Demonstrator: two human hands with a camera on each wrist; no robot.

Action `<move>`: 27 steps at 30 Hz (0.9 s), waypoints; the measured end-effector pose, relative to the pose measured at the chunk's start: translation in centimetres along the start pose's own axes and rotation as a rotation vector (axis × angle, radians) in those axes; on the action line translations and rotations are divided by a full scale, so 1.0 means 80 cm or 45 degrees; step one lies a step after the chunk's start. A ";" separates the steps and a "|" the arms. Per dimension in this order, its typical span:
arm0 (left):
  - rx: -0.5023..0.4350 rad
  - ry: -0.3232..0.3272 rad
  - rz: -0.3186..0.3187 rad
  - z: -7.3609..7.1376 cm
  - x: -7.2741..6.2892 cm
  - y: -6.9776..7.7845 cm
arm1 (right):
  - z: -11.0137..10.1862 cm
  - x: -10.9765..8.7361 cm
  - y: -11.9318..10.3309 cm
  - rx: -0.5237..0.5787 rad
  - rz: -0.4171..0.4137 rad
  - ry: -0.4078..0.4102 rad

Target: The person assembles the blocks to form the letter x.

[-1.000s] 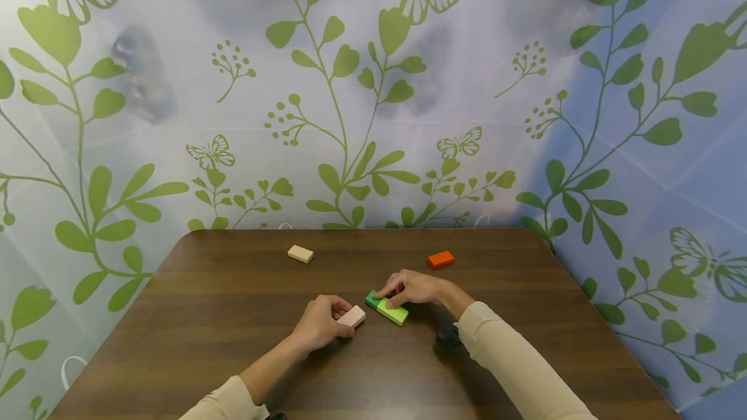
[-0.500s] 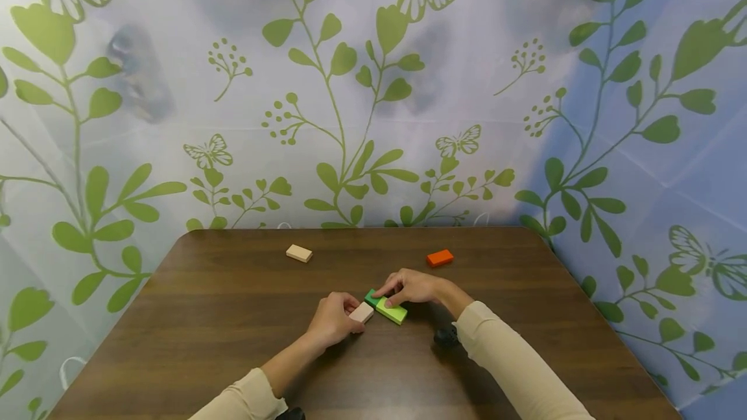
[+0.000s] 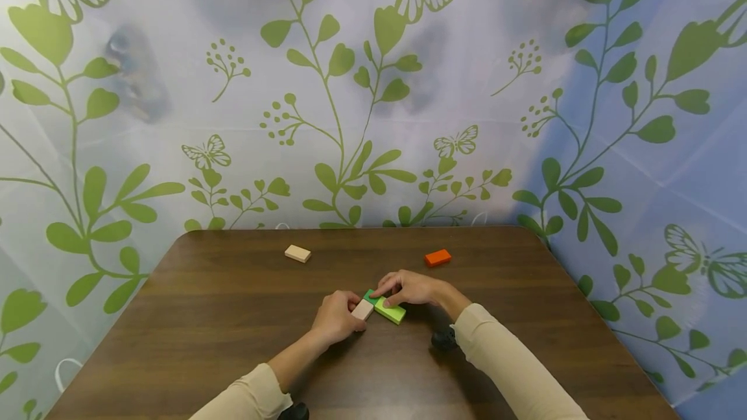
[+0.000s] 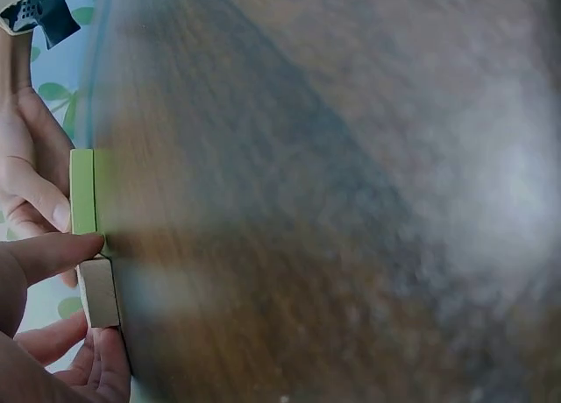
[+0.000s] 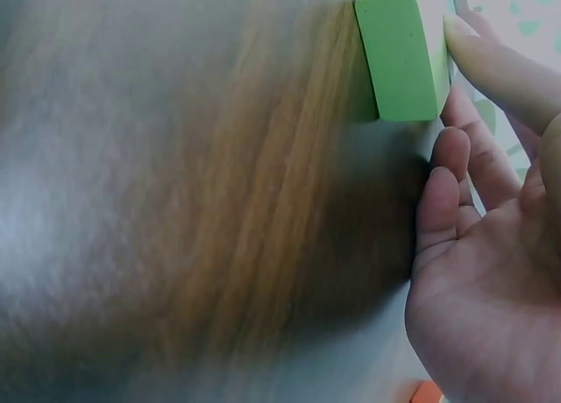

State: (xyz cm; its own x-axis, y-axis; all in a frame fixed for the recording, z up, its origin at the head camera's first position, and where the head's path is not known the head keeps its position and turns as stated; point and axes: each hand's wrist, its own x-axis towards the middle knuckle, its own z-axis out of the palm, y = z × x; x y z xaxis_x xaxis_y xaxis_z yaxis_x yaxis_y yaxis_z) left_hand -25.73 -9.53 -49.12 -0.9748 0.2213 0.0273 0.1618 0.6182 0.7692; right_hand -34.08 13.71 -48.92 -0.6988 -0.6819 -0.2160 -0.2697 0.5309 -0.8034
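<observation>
Midway between the table's (image 3: 222, 290) side edges, the left hand (image 3: 336, 317) is pinching the pale block (image 3: 362, 310), now closer in and seemingly meeting the dark green block (image 3: 367, 294), which the right hand (image 3: 412, 288) is pressing alongside the lime block (image 3: 393, 314), so the three are forming a cluster.

On the brown wood-grain worktop (image 3: 233, 316), a cream oblong block (image 3: 297, 253) lies back left, an orange oblong block (image 3: 438, 257) back right; nearer, before a dark-green block (image 3: 367, 295), a pinkish-white oblong block (image 3: 363, 311) left, a lime-green oblong block (image 3: 393, 313) right.

a leaf-and-butterfly backdrop (image 3: 362, 102) hangs behind a dark wood-grain table (image 3: 385, 374).
</observation>
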 end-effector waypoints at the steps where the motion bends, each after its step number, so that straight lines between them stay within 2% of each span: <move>1: 0.004 -0.003 0.002 0.001 0.000 0.000 | 0.000 0.000 0.000 0.006 0.001 -0.001; 14: 0.003 -0.015 0.038 0.000 -0.001 0.000 | 0.004 0.000 0.001 0.059 -0.003 0.021; 27: -0.033 -0.063 0.014 -0.002 0.006 -0.003 | 0.004 -0.004 0.001 0.079 -0.057 0.041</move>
State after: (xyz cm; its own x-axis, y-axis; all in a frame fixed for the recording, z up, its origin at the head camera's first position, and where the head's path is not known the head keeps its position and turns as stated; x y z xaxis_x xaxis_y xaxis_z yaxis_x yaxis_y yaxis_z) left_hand -26.24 -9.68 -49.18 -0.9642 0.2653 0.0043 0.1675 0.5958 0.7855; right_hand -33.63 13.82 -49.06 -0.7085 -0.6869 -0.1621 -0.2602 0.4678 -0.8447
